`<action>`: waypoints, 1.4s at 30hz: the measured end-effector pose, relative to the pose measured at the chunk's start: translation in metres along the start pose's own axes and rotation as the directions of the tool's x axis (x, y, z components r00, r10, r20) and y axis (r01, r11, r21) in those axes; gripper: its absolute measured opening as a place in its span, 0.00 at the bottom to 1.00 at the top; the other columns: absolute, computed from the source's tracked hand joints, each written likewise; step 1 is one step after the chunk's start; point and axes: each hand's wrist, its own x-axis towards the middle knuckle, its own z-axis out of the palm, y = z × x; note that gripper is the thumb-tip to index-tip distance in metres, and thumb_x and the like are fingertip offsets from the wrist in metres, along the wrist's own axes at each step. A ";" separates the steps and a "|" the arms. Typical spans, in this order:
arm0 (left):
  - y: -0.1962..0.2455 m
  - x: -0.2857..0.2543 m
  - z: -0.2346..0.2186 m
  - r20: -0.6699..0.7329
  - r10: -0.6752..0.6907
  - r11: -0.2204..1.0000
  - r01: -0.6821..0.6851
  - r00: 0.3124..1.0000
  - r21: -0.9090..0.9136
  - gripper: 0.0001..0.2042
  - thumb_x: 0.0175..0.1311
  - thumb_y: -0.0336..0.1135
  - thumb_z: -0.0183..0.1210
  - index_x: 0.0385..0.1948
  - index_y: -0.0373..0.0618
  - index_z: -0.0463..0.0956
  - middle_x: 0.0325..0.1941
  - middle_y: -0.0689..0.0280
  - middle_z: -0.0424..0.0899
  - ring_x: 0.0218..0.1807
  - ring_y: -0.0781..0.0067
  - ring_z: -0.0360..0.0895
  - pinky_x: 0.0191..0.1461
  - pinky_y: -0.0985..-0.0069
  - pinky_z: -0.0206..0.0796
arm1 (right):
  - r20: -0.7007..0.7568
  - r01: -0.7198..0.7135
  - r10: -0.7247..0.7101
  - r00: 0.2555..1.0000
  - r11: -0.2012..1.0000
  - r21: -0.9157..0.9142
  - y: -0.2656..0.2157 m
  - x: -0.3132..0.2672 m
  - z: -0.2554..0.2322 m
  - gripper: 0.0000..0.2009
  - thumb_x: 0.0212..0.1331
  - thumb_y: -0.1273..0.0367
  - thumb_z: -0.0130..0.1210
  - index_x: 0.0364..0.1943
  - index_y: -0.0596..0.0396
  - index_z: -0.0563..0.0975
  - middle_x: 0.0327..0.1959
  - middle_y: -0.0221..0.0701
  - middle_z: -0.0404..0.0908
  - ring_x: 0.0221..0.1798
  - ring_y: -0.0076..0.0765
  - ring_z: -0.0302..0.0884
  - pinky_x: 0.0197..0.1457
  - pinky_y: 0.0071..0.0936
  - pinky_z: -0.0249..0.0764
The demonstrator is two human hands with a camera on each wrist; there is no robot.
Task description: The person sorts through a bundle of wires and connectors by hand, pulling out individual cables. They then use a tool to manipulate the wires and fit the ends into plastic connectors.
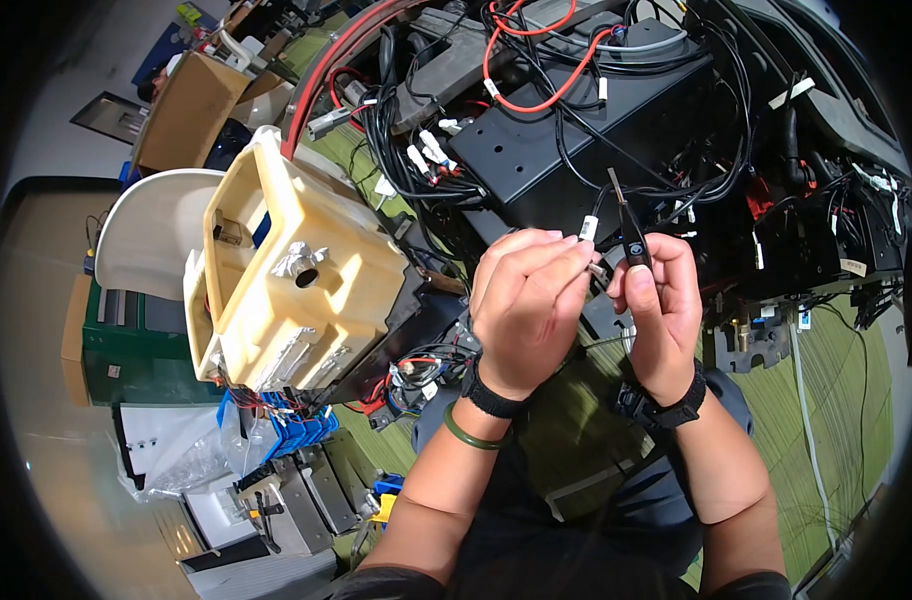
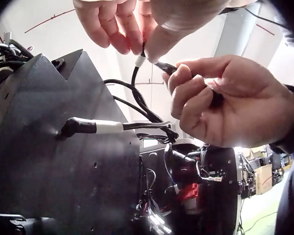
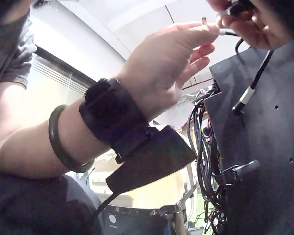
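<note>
My left hand [image 1: 526, 310] pinches the end of a thin black cable [image 2: 134, 77] between thumb and fingertips, beside its white sleeve [image 1: 588, 228]. A small coppery metal end [image 3: 204, 20] sticks up past these fingertips in the right wrist view. Close on the right, my right hand [image 1: 668, 300] grips a slim black-handled tool [image 1: 633, 242], thumb along the handle. Its narrow metal tip [image 1: 614, 182] points away from me; the exact kind of tool cannot be told. Both hands are raised in front of a black metal box [image 1: 536, 160], fingertips nearly meeting.
Another cable plug [image 2: 81, 126] with a pale sleeve enters the box face. Wire bundles [image 1: 376, 150] and red cables [image 1: 536, 105] run around the box. A cream plastic housing [image 1: 346, 290] stands at left, with a blue basket [image 1: 301, 435] below it.
</note>
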 end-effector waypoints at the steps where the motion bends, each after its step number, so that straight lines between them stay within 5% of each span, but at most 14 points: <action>1: 0.001 0.000 0.001 -0.004 -0.016 0.999 0.016 1.000 -0.031 0.15 0.38 0.19 0.62 0.32 0.43 0.75 0.31 0.63 0.78 0.36 0.64 0.75 0.42 0.73 0.68 | -0.001 -0.011 0.011 1.000 1.000 0.000 0.000 0.000 0.000 0.12 0.61 0.67 0.45 0.43 0.60 0.63 0.29 0.28 0.70 0.32 0.17 0.65 0.38 0.15 0.63; 12: -0.001 -0.002 -0.002 0.061 0.001 1.000 0.001 0.998 -0.031 0.10 0.43 0.23 0.59 0.31 0.40 0.76 0.33 0.60 0.76 0.37 0.62 0.74 0.43 0.72 0.67 | -0.009 0.008 -0.008 1.000 1.000 -0.002 0.000 0.001 0.000 0.12 0.61 0.66 0.45 0.43 0.60 0.63 0.29 0.28 0.70 0.32 0.17 0.66 0.39 0.15 0.63; 17: 0.008 0.006 -0.006 0.093 -0.139 0.980 0.150 0.986 -0.133 0.13 0.40 0.23 0.61 0.32 0.42 0.78 0.35 0.61 0.75 0.38 0.62 0.74 0.42 0.72 0.68 | -0.022 0.012 -0.012 1.000 1.000 0.002 0.001 0.000 0.000 0.12 0.61 0.67 0.45 0.43 0.59 0.63 0.29 0.27 0.70 0.32 0.16 0.65 0.38 0.15 0.63; 21: 0.008 0.001 -0.003 0.089 -0.118 0.986 0.127 0.989 -0.108 0.14 0.41 0.23 0.60 0.34 0.42 0.77 0.34 0.60 0.75 0.39 0.62 0.74 0.42 0.73 0.68 | -0.028 0.005 -0.005 1.000 1.000 0.020 0.000 0.001 0.001 0.12 0.61 0.67 0.45 0.43 0.59 0.63 0.28 0.26 0.69 0.30 0.16 0.63 0.36 0.14 0.62; 29: 0.012 0.002 -0.002 0.112 -0.336 0.923 0.351 0.935 -0.156 0.09 0.40 0.24 0.59 0.27 0.41 0.76 0.30 0.62 0.74 0.34 0.68 0.73 0.37 0.78 0.66 | -0.024 0.022 -0.022 0.999 1.000 0.013 0.002 0.001 -0.001 0.12 0.61 0.67 0.44 0.43 0.59 0.63 0.28 0.26 0.69 0.29 0.15 0.62 0.35 0.13 0.61; 36: 0.018 0.005 0.000 0.122 -0.390 0.908 0.403 0.913 -0.117 0.06 0.39 0.22 0.58 0.22 0.41 0.73 0.26 0.65 0.71 0.30 0.72 0.69 0.34 0.80 0.64 | -0.027 0.019 -0.018 0.999 1.000 0.016 0.001 0.001 -0.001 0.12 0.61 0.66 0.44 0.43 0.59 0.63 0.28 0.27 0.69 0.30 0.15 0.62 0.35 0.13 0.60; 41: 0.013 0.000 0.001 0.235 -0.633 0.521 0.630 0.738 -0.575 0.01 0.54 0.23 0.54 0.25 0.36 0.72 0.31 0.67 0.67 0.31 0.82 0.67 0.34 0.82 0.62 | -0.031 0.026 -0.026 0.999 1.000 -0.004 0.000 0.001 -0.001 0.12 0.61 0.67 0.44 0.43 0.59 0.63 0.28 0.27 0.69 0.30 0.15 0.63 0.35 0.13 0.60; 42: 0.012 0.001 0.000 0.236 -0.632 0.521 0.630 0.738 -0.576 0.01 0.54 0.23 0.54 0.25 0.36 0.72 0.31 0.67 0.67 0.31 0.82 0.67 0.34 0.82 0.62 | -0.037 0.023 -0.023 0.999 1.000 -0.011 0.000 0.001 -0.001 0.11 0.61 0.67 0.44 0.43 0.59 0.63 0.28 0.27 0.69 0.30 0.15 0.63 0.35 0.13 0.60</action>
